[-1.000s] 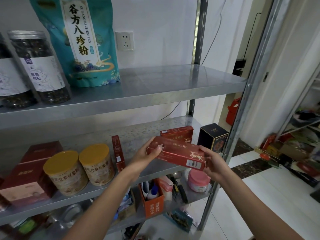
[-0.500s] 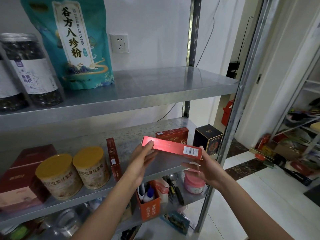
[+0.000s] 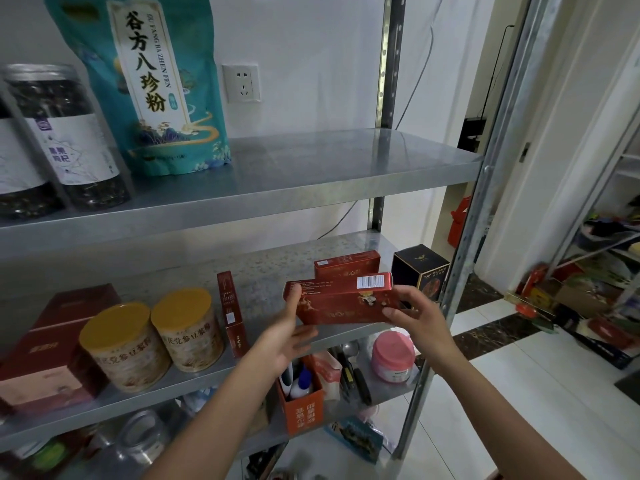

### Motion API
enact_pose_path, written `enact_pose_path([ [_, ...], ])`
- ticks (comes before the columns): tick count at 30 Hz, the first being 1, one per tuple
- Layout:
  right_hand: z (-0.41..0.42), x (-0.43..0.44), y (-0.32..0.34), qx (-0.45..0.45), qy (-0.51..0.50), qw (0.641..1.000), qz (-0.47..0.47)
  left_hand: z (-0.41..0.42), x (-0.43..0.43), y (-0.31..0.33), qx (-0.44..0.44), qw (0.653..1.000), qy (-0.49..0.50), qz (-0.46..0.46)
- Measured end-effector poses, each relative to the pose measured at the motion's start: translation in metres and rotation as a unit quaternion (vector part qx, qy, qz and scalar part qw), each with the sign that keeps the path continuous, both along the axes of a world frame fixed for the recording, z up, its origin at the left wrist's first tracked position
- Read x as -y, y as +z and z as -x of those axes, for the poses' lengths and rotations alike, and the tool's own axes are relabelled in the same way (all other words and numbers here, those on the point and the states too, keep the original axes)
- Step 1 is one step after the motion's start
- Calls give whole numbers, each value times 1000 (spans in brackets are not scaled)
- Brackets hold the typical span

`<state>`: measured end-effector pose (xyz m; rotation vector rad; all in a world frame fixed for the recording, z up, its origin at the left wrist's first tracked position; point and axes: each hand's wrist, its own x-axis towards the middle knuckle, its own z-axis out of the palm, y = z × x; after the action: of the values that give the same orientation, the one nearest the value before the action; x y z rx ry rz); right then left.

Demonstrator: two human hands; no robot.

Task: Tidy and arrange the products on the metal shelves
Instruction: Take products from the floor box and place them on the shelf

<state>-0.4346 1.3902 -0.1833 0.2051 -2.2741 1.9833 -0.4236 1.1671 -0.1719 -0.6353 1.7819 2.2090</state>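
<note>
Red box, barcode up, perhaps gold deer, left hand, right hand gripping

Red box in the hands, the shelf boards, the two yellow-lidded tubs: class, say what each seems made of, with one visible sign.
Red box: probably glossy printed cardboard; crisp folded edges, barcode panel. Shelf boards: sheet metal, likely galvanised; grey mottled sheen. Tubs: printed paper-looking walls, matte yellow lids, perhaps plastic.

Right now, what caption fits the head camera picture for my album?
Left hand and right hand hold a red box at the middle shelf.
</note>
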Motion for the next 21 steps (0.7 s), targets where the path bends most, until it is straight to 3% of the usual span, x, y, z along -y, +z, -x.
enact_pose_path([
  [4, -3, -3, 1, 39, 4, 999, 17, -4, 4, -2, -66, 990, -34, 120],
  [9, -10, 4, 9, 92, 5, 995, 30, -6, 1, 4, -169, 974, -8, 151],
  [13, -14, 10, 15, 84, 28, 996, -23, 1, 2, 0, -163, 973, 31, 160],
  [18, -16, 5, 11, 30, 162, 982, -92, 0, 2, -4, -162, 975, 55, 139],
  [21, -14, 6, 4, 37, 145, 982, -119, 0, 0, -3, -155, 975, 51, 149],
])
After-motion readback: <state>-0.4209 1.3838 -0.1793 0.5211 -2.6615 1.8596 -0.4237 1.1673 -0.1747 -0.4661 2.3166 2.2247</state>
